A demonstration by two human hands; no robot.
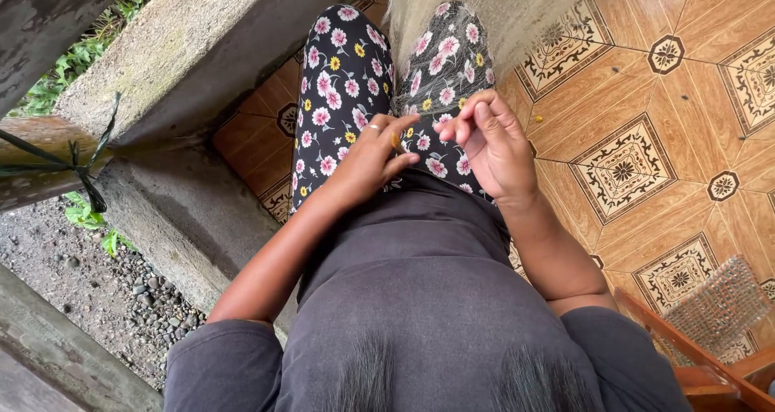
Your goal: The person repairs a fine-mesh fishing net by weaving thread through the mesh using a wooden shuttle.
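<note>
Pale fibre point(500, 8) falls from twelve o'clock across your floral lap point(347, 89), so keep your left hand point(373, 160), pinched on something small and yellowish, close at nine o'clock of your curled right hand point(492, 142), whose grip I cannot tell.

Pale, fine net point(484, 8) drapes over the flowered lap, gathered at both hands' fingertips

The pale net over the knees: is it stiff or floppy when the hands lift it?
The pale net probably is floppy: it drapes over the flowered trousers. It looks light, being see-through. Both the left hand and right hand pinch near it.
</note>
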